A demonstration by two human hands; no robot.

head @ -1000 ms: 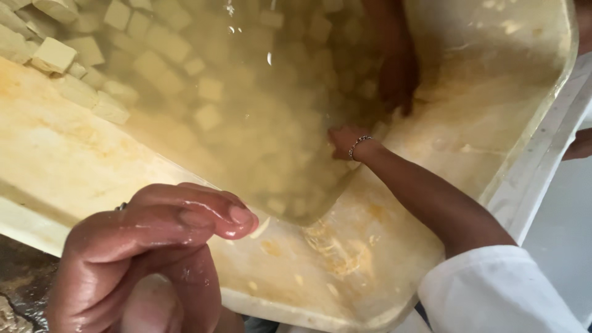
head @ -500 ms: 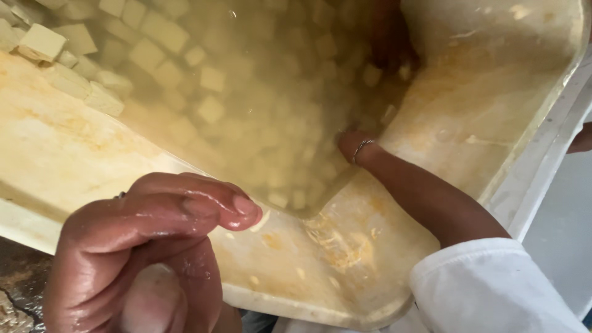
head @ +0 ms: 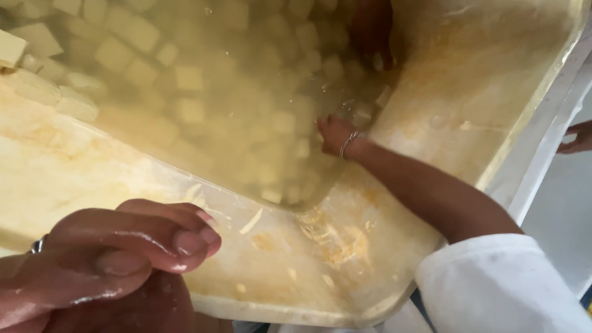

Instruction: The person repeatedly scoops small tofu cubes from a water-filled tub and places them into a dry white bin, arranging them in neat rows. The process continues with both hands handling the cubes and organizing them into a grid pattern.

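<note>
A big cream-coloured tub (head: pixel 431 111) holds cloudy yellowish liquid with several pale cubes (head: pixel 188 77) sunk in it. My right hand (head: pixel 335 134), with a thin bracelet at the wrist and a white sleeve higher up the arm, reaches into the liquid near the tub's sloped wall; its fingers are under the surface among the cubes, so what they hold is hidden. My left hand (head: pixel 123 253) is wet, close to the camera at the lower left above the tub's near rim, with its fingers curled together and a ring on one finger.
Another dark hand (head: pixel 370 31) is under the liquid at the top of the tub. A different person's hand (head: pixel 576 139) shows at the right edge beyond the tub's white rim. A few cubes (head: pixel 37 86) lie on the left slope above the liquid.
My left hand has drawn back a little toward the lower left. My right hand stays in the liquid at nearly the same spot. The submerged hand at the top has shifted upward.
</note>
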